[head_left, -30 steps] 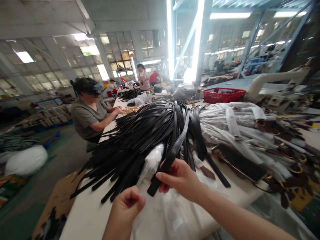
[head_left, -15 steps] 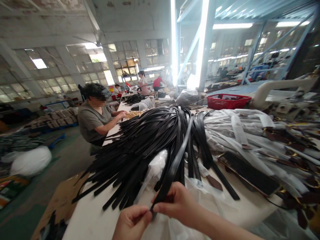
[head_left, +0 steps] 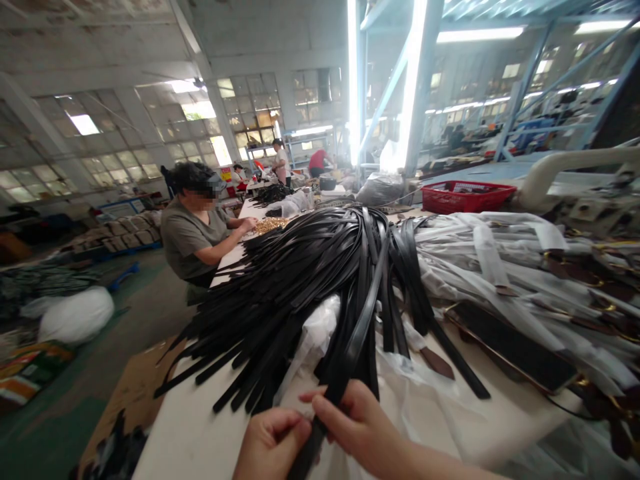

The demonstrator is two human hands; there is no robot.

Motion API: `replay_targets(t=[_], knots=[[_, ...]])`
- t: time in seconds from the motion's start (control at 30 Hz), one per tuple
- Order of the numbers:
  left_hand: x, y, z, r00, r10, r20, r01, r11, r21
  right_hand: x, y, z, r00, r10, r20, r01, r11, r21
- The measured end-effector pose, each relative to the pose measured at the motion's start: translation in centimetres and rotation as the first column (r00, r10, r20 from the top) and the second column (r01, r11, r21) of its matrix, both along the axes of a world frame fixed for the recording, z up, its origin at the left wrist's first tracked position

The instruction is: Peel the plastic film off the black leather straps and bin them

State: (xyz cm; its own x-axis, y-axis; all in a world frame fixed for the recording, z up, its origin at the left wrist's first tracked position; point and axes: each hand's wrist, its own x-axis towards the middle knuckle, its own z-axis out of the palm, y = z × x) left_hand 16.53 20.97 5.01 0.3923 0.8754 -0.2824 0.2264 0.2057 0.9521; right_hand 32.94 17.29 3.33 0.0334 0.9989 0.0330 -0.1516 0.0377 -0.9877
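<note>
A long black strap (head_left: 356, 343), smooth like leather, comes down from the heap toward me and runs between my hands. My right hand (head_left: 367, 427) is closed on it, thumb on top and fingers beneath. Just to the left, my left hand (head_left: 273, 441) pinches the strap's edge near its lower end. That end drops below the left fingertips to the bottom of the picture. Beyond my hands lies a big heap of black straps (head_left: 295, 267), their loose ends fanned toward the left table edge.
White-wrapped straps (head_left: 480, 260) with brown tips and gold-coloured fittings cover the table's right side. A dark flat board (head_left: 515, 347) lies in front of them. Behind stands a red basket (head_left: 467, 198). A co-worker (head_left: 193, 233) sits at the left edge by gold-coloured pieces (head_left: 270, 225).
My fingers now sit higher along the strap, with more of its end hanging below them. My right hand has turned and spread its fingers slightly. The whole view has shifted a little.
</note>
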Motion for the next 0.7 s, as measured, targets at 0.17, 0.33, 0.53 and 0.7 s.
replay_targets(t=[0.17,0.33,0.53,0.7], knots=[[0.0,0.2,-0.3,1.0,0.022,-0.02,-0.021,1.0,0.019,0.9,1.0,1.5,0.95,-0.259,-0.173,0.223,0.954,-0.202],[0.1,-0.1,1.3,0.999,0.037,0.018,-0.038,0.993,0.113,-0.4,0.0,1.5,0.992,0.085,-0.092,-0.09,0.994,-0.053],[-0.9,-0.5,1.4,0.998,0.06,0.007,-0.061,0.997,0.056,1.2,0.9,2.5,0.873,-0.103,-0.477,0.042,0.99,-0.137],[-1.3,-1.0,1.6,0.999,0.021,-0.029,-0.019,0.996,0.083,-0.4,-1.0,2.1,0.962,0.192,-0.192,-0.18,0.981,0.077]])
